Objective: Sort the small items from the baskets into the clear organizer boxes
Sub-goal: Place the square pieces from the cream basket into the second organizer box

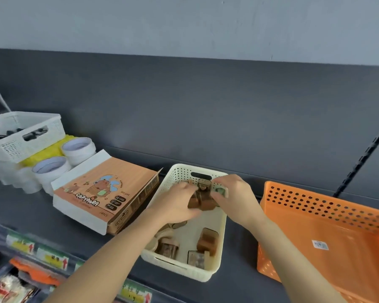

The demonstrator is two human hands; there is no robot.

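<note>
Brown item (202, 200) lies between the fingers, gripped by left hand (175, 203) and right hand (233, 193) alike, above the cream basket (222, 228).

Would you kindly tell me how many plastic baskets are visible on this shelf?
3: a white basket at far left, a cream basket in the middle, and an orange basket at right. More may lie outside the view.

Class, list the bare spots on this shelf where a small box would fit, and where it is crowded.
Free: shelf in front of the Capybara box; the strip between cream basket and orange basket. Crowded: left end, white basket beside tape rolls.
</note>
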